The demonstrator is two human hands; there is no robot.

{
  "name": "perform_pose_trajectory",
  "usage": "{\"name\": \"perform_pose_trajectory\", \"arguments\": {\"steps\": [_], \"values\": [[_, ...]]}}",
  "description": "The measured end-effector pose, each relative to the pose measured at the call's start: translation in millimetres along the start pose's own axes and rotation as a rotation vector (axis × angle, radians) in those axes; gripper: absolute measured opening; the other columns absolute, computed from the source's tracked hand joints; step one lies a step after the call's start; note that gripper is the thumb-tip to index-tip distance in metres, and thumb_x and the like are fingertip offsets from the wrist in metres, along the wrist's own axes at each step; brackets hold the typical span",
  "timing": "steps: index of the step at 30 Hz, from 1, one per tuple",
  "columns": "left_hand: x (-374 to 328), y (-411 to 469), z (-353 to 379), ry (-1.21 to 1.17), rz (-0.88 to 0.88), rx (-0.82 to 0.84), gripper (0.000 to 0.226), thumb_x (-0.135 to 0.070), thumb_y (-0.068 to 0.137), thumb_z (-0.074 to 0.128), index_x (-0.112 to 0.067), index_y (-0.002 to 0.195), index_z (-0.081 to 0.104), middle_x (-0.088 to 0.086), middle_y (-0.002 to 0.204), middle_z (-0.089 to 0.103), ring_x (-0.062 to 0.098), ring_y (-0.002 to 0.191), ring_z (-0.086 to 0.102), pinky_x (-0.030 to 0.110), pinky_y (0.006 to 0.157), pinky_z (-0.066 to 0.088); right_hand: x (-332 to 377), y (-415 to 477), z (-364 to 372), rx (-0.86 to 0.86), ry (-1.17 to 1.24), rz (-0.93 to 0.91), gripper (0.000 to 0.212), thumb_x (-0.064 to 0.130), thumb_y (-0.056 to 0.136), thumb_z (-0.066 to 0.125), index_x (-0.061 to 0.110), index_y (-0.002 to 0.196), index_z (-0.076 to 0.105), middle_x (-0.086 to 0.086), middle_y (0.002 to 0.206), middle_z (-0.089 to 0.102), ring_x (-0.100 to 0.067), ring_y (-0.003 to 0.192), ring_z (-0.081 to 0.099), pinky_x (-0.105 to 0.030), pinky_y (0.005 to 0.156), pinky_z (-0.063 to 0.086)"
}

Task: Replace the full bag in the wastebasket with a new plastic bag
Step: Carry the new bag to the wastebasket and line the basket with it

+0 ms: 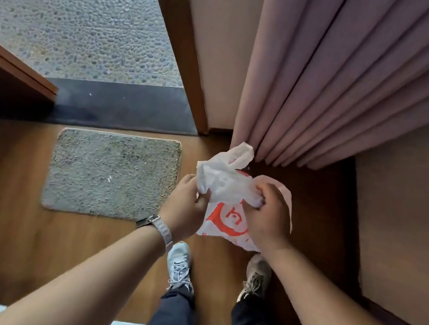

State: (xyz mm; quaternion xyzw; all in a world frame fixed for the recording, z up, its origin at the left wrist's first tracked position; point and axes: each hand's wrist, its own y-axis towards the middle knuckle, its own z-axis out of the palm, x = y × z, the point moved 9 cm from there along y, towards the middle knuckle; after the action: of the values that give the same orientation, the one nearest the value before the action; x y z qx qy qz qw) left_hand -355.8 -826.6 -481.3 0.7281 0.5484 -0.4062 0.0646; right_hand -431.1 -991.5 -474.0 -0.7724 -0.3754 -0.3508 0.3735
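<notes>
A white plastic bag point(227, 189) with an orange-red printed logo hangs in front of me, above my feet. My left hand point(186, 208) grips the bag's crumpled top edge on the left. My right hand point(269, 218) is closed on the bunched top at the right. One bag handle sticks up toward the curtain. A small red patch shows just behind the bag's top; the wastebasket itself is hidden or out of view.
A pink pleated curtain point(346, 85) hangs at the right. A grey doormat point(113, 174) lies on the wooden floor to the left, in front of a dark threshold point(127, 103) and pebbled ground outside. An open wooden door point(11, 74) stands at the far left.
</notes>
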Motion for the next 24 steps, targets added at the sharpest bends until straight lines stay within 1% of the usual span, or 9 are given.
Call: {"name": "perform_pose_trajectory", "arguments": {"steps": [3,7,10,13,16,18,21,23,24], "values": [[37,20,30,-0.015,-0.025,0.008,0.034,-0.032,0.092,0.037,-0.016,0.11,0.059,0.003,0.109,0.06,0.019,0.097,0.056,0.031,0.083,0.044,-33,26,28,0.012,-0.012,-0.012,0.012,0.024,0.089,0.064,0.021,0.099,0.059,0.011,0.098,0.061,-0.005,0.092,0.055,-0.011,0.076,0.041],[63,44,55,0.029,0.027,0.009,0.035,-0.035,0.091,0.033,-0.018,0.108,0.058,0.0,0.106,0.058,0.013,0.09,0.051,0.03,0.077,0.041,-66,55,54,-0.011,-0.048,-0.02,0.02,0.014,0.086,0.066,0.017,0.105,0.059,0.012,0.103,0.053,-0.001,0.096,0.047,-0.002,0.083,0.035],[80,64,69,0.07,0.073,0.0,0.032,-0.033,0.092,0.036,-0.014,0.108,0.056,0.003,0.107,0.057,0.016,0.092,0.049,0.035,0.08,0.043,-95,75,81,0.021,-0.045,0.014,0.026,0.012,0.085,0.066,0.011,0.11,0.059,0.011,0.105,0.052,-0.012,0.104,0.054,-0.021,0.089,0.044],[104,88,88,0.063,0.096,0.017,0.037,-0.035,0.09,0.038,-0.013,0.116,0.054,0.006,0.113,0.055,0.018,0.101,0.048,0.031,0.085,0.04,-123,95,112,0.069,0.004,0.038,0.024,0.014,0.087,0.064,0.015,0.11,0.056,0.009,0.109,0.055,-0.015,0.108,0.056,-0.032,0.093,0.05],[145,111,119,0.068,0.016,0.079,0.054,-0.047,0.086,0.032,-0.01,0.117,0.055,0.009,0.116,0.055,0.023,0.109,0.048,0.035,0.091,0.044,-148,111,139,0.089,0.026,0.04,0.021,0.015,0.087,0.065,0.017,0.106,0.057,0.009,0.106,0.059,-0.014,0.103,0.058,-0.03,0.091,0.051],[169,123,141,0.063,-0.03,0.116,0.052,-0.049,0.084,0.031,-0.016,0.115,0.056,0.007,0.113,0.056,0.023,0.108,0.05,0.037,0.09,0.046,-169,120,156,0.117,0.05,0.05,0.017,0.02,0.087,0.066,0.02,0.102,0.058,0.007,0.103,0.063,-0.011,0.097,0.059,-0.03,0.089,0.052],[198,135,176,0.005,-0.048,0.172,0.043,-0.04,0.086,0.036,-0.023,0.12,0.057,-0.002,0.116,0.06,0.006,0.122,0.047,0.02,0.102,0.036,-208,127,172,0.177,0.002,0.09,0.017,0.027,0.087,0.066,0.023,0.102,0.059,0.008,0.104,0.062,-0.01,0.097,0.058,-0.032,0.089,0.053],[219,138,194,-0.011,-0.147,0.222,0.053,-0.039,0.086,0.041,-0.018,0.135,0.048,-0.005,0.117,0.063,-0.013,0.12,0.041,-0.002,0.092,0.025,-230,129,169,0.182,-0.096,0.077,0.024,0.026,0.084,0.069,0.02,0.105,0.059,0.004,0.109,0.06,-0.014,0.101,0.056,-0.032,0.09,0.051],[226,139,199,-0.013,-0.204,0.217,0.057,-0.038,0.086,0.045,-0.016,0.139,0.044,-0.004,0.124,0.061,-0.009,0.118,0.044,-0.002,0.09,0.026,-239,130,164,0.166,-0.166,0.047,0.029,0.024,0.081,0.072,0.017,0.106,0.06,0.001,0.111,0.058,-0.017,0.103,0.054,-0.032,0.091,0.049]]}}
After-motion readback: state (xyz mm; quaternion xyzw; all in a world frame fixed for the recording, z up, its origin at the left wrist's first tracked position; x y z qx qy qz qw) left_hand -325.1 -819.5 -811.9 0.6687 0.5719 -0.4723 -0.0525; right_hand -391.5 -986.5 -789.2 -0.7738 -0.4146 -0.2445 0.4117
